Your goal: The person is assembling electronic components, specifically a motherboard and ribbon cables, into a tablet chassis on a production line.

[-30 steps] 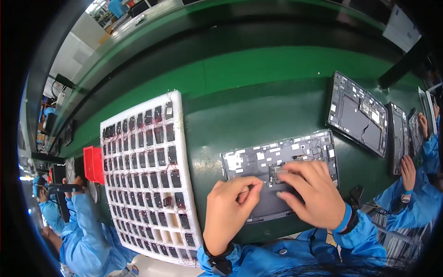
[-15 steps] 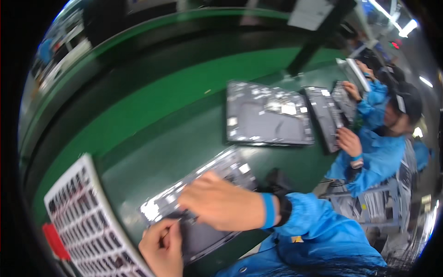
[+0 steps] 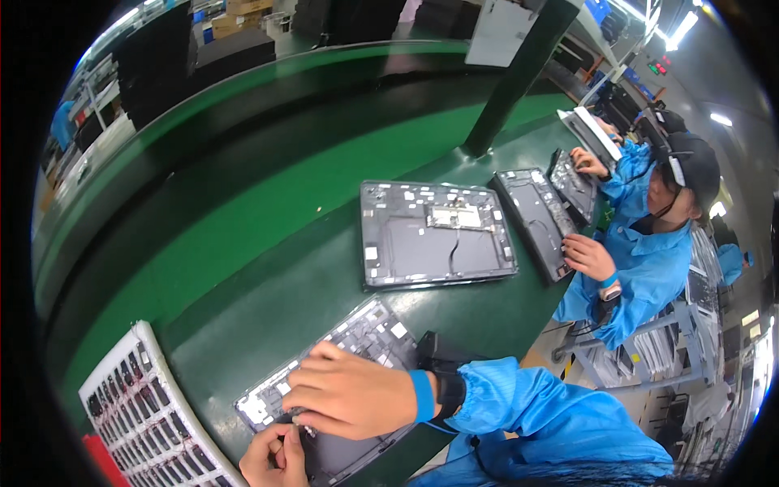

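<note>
A dark laptop case part (image 3: 369, 329) lies slanted on the green bench in front of me, with white patches along its far edge. Across its middle reaches my right hand (image 3: 349, 394), a blue band on the wrist, its fingers curled down near the case's left end. My left hand (image 3: 276, 458) is beside that same end, thumb and forefinger pinched close to the right fingertips. Whatever sits between the fingers is too small and hidden to name. Left of my hands stands a white foam tray (image 3: 134, 390) holding rows of small black parts with thin wires.
A larger open laptop case (image 3: 406, 243) lies farther back. To the right, a co-worker (image 3: 641, 235) in blue handles another dark case (image 3: 531, 219). A dark green post (image 3: 519, 81) rises from the bench, and a red object (image 3: 101, 463) shows beneath the tray.
The whole view has shifted and become sharper. My hands stay together at the same end of the case, and the right fingers look more spread over it.
</note>
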`<state>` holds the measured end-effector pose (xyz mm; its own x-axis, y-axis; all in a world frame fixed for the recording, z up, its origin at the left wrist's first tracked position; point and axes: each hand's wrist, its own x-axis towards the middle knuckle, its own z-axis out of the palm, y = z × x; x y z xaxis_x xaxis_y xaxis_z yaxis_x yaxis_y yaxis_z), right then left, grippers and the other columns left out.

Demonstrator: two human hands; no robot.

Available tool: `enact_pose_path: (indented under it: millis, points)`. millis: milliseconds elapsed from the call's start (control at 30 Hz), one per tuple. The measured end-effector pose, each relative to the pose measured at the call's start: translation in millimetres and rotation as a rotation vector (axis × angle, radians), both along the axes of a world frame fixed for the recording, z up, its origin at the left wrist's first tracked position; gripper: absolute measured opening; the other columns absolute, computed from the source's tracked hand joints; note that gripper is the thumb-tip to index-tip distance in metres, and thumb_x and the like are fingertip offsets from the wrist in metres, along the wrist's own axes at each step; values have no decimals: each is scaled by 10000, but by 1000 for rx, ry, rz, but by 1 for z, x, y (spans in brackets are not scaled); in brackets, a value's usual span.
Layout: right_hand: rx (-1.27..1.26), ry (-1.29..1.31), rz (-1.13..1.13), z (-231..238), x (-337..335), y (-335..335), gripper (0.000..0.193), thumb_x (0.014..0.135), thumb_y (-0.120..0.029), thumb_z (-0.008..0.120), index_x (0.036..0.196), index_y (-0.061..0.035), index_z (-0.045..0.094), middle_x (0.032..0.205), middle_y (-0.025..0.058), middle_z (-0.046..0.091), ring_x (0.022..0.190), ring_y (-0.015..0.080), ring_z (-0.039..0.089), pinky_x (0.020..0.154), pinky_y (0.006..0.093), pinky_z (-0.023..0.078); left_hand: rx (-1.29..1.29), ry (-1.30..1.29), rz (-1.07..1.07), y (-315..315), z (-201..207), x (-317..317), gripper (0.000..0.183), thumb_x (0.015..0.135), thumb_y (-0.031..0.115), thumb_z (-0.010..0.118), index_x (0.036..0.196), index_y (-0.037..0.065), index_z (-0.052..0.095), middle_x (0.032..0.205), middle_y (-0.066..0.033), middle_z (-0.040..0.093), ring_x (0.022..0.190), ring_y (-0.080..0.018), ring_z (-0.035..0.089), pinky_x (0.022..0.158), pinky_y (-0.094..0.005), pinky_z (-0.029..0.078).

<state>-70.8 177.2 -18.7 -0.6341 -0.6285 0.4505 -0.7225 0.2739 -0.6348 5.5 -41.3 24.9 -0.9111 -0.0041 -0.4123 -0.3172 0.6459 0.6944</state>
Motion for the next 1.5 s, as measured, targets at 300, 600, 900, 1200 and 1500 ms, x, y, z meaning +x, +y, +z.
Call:
enact_pose_path:
  millis: [300,600,900,1200,1500]
  points:
    - [151,8,-84,16,-5,15,174,973,-164,756,1128,-87,745,950,56,628,909,266,615,932,440,412,210,318,205,28,-16,1,90,908,71,849,990,58,817,590,-6,474,545,-115,423,596,-314,365]
    - [209,32,-109,22,-2,10,191,933,-128,787,1115,-81,751,936,41,611,872,257,594,936,457,409,136,357,156,26,-11,5,121,886,66,852,995,98,810,585,9,457,522,-130,442,622,-324,350]
    - [192,38,-132,21,-1,10,267,886,-102,821,1145,-49,793,907,46,643,801,248,571,876,426,400,102,387,159,32,-16,4,127,867,68,872,965,111,804,571,19,463,510,-127,434,615,-323,342]
    - [181,29,-137,19,0,11,303,843,-91,847,1138,-43,798,893,46,643,769,246,565,818,409,412,101,374,205,35,-19,5,153,850,63,886,959,116,793,570,27,474,505,-116,425,608,-317,337]
    - [182,34,-152,16,1,10,304,845,-97,845,1139,-38,797,891,47,642,777,247,576,824,411,418,68,400,189,37,-21,4,169,841,54,889,958,124,790,572,40,479,505,-109,431,607,-311,335]
